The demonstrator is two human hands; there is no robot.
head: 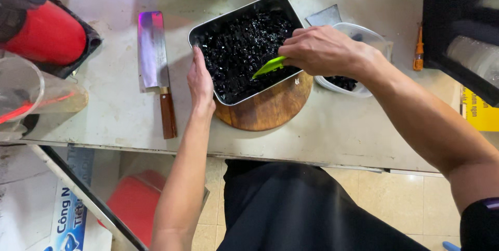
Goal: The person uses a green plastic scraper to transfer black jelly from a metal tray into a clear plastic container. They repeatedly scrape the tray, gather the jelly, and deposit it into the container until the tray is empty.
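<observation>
Right hand (318, 49) is clamped on a lime-green plastic scraper (270, 66), its blade dipped into the black diced jelly (241, 48) filling the rectangular metal tray (207, 25) under it, while the left hand (200, 82), fingers together and flat, braces the tray's near-left wall. Working well likely means shallow strokes with the tray held steady, since it overhangs the round wooden board (267, 108). A clear plastic tub (364, 35) sits just behind the right wrist; a wood-handled cleaver (153, 58) lies left of the left hand on the pale surface (338, 131), with open room nearer the edge.

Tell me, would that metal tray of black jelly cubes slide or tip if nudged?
Probably it tips easily: the metal tray overhangs the round wooden board and sits tilted. The left hand braces its edge, which suggests it shifts. The glossy black cubes look wet, likely slippery and heavy.
</observation>
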